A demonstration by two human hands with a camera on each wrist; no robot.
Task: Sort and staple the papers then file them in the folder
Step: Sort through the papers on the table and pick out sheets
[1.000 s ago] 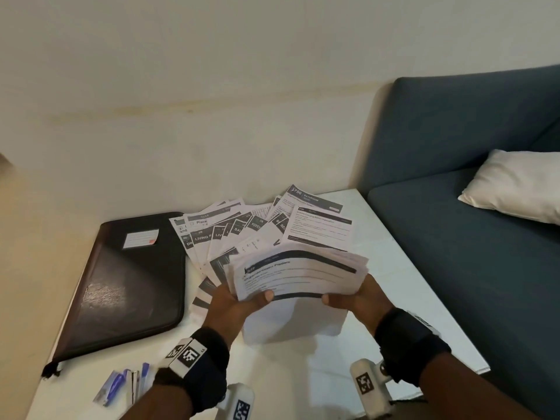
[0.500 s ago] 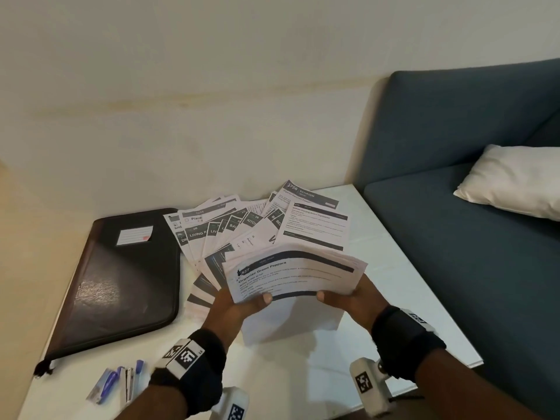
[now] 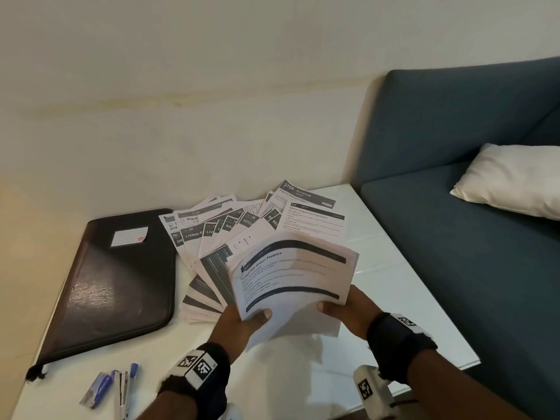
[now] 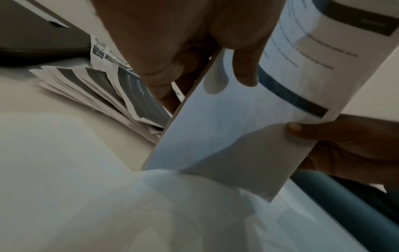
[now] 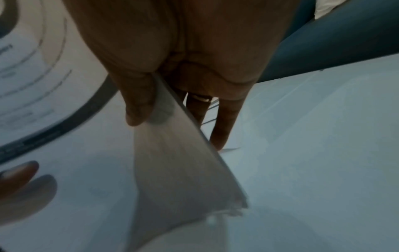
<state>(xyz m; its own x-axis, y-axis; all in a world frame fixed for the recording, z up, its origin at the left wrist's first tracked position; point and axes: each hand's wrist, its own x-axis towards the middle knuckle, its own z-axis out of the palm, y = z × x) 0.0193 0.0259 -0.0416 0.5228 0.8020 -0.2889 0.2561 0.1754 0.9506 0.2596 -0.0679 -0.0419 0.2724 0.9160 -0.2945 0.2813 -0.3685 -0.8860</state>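
Observation:
I hold a stack of printed papers [image 3: 291, 277] above the white table, its top sheet headed with dark bars. My left hand [image 3: 242, 322] grips its lower left edge, thumb on top. My right hand [image 3: 345, 310] pinches the lower right edge, thumb [image 5: 138, 109] on top and fingers underneath. The stack [image 4: 237, 127] bends upward between the hands. More papers [image 3: 230, 234] lie fanned out on the table behind. A black zip folder [image 3: 118, 286] with a white label lies closed at the left. A stapler [image 3: 122, 389] lies near the front left edge.
A blue pen [image 3: 100, 388] and another blue item [image 3: 134, 369] lie beside the stapler. A teal sofa [image 3: 472, 237] with a cream cushion [image 3: 512, 180] stands against the table's right side. A wall runs behind the table [image 3: 394, 268].
The held stack has tilted, its left side dropping and right side rising; the hands stay on its lower edges. The view has shifted slightly.

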